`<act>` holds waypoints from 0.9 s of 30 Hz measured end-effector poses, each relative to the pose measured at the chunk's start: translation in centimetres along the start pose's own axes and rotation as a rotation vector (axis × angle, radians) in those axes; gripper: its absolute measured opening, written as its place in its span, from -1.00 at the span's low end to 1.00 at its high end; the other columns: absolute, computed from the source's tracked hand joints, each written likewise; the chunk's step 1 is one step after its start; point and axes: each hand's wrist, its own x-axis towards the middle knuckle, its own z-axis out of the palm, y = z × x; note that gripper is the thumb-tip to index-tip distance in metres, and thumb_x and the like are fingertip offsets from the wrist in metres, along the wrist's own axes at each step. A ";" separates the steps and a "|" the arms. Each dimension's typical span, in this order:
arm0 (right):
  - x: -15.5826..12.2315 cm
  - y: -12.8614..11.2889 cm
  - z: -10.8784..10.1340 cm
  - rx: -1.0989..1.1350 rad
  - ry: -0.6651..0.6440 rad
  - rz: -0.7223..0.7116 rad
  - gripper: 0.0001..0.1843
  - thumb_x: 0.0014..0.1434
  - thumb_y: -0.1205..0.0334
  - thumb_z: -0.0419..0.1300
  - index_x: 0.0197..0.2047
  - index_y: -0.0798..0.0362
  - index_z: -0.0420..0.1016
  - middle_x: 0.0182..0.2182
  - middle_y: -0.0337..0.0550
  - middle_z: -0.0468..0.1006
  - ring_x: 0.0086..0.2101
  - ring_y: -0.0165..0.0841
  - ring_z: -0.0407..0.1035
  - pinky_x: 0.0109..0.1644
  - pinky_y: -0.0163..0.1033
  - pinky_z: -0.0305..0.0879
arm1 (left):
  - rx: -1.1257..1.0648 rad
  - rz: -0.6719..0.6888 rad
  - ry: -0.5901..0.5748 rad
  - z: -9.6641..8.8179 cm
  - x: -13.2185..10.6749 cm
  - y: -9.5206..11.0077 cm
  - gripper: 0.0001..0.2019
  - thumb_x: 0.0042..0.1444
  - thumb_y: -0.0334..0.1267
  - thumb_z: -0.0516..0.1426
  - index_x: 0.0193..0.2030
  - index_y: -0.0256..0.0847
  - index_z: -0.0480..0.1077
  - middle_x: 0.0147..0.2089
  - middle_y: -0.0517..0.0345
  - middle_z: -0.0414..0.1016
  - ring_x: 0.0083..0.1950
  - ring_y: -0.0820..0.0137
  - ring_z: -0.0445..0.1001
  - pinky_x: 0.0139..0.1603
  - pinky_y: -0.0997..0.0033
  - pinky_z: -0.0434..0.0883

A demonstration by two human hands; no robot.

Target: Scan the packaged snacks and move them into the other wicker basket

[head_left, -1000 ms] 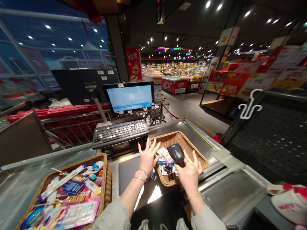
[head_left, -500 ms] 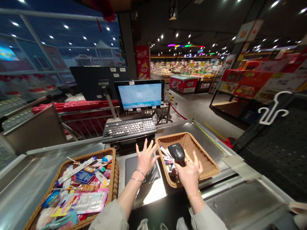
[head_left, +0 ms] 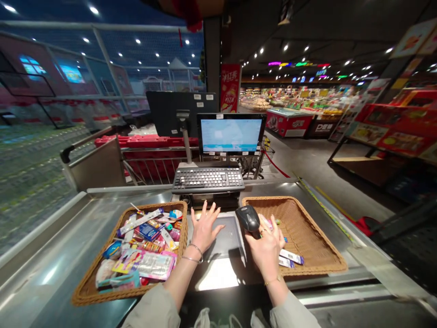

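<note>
My right hand (head_left: 266,248) grips a black handheld barcode scanner (head_left: 248,218), its head pointing forward and left, at the left side of the right wicker basket (head_left: 316,228). Behind that hand, several small packets (head_left: 291,257) lie in this basket. My left hand (head_left: 205,228) is open, fingers spread and holding nothing, over the counter between the two baskets. Beside it sits the left wicker basket (head_left: 180,228), full of small wrapped goods, among them a pink and yellow packet (head_left: 145,263) and a blue box (head_left: 149,231). A grey flat pad (head_left: 227,234) lies between my hands.
A black keyboard (head_left: 209,179) stands at the back of the metal counter (head_left: 71,241), below a lit monitor (head_left: 232,135). Another dark screen (head_left: 170,111) is turned away on a pole. Red shelving (head_left: 399,123) and a floor aisle are at the right.
The view has turned left, so the counter things appear farther right. My right hand with the scanner has shifted left relative to the right basket, uncovering packets. My left hand has moved toward the left basket.
</note>
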 end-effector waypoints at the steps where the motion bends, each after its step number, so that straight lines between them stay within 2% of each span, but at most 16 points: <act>1: -0.1 -0.3 0.4 0.007 -0.015 -0.008 -0.67 0.00 0.11 0.20 -0.15 -0.02 0.60 0.06 -0.11 0.53 0.26 -0.05 0.06 0.27 0.17 -0.15 | 0.007 -0.008 -0.001 -0.2 -0.3 -0.5 -0.46 0.22 -0.06 0.12 0.32 -0.01 0.18 0.38 -0.02 0.21 0.48 0.05 -0.08 0.33 -0.48 -0.30; 10: -0.7 -3.7 2.9 0.069 -0.152 -0.075 -0.75 0.01 0.14 0.19 -0.24 -0.03 0.60 0.07 -0.16 0.52 0.28 -0.03 0.02 0.29 0.22 -0.19 | 0.089 -0.146 0.000 -2.3 -4.0 -5.4 -0.47 0.20 -0.02 0.12 0.30 0.04 0.22 0.39 0.03 0.18 0.48 0.04 -0.08 0.34 -0.47 -0.31; 18: -1.4 -6.3 4.5 0.104 -0.213 -0.130 -0.80 0.01 0.14 0.17 -0.33 -0.03 0.58 0.07 -0.16 0.52 0.27 -0.04 0.03 0.28 0.17 -0.14 | 0.179 -0.252 -0.079 -4.9 -7.3 -9.6 -0.47 0.19 0.00 0.13 0.29 0.05 0.24 0.39 0.01 0.19 0.48 0.02 -0.08 0.33 -0.48 -0.32; 27: -2.1 -7.6 5.6 0.119 -0.292 -0.136 -0.76 -0.01 0.16 0.15 -0.28 -0.04 0.58 0.09 -0.16 0.50 0.30 -0.06 -0.02 0.28 0.19 -0.16 | 0.277 -0.347 -0.112 -8.7 -9.9 -15.6 -0.46 0.16 -0.05 0.15 0.29 0.10 0.24 0.42 0.05 0.12 0.49 -0.05 -0.19 0.32 -0.49 -0.38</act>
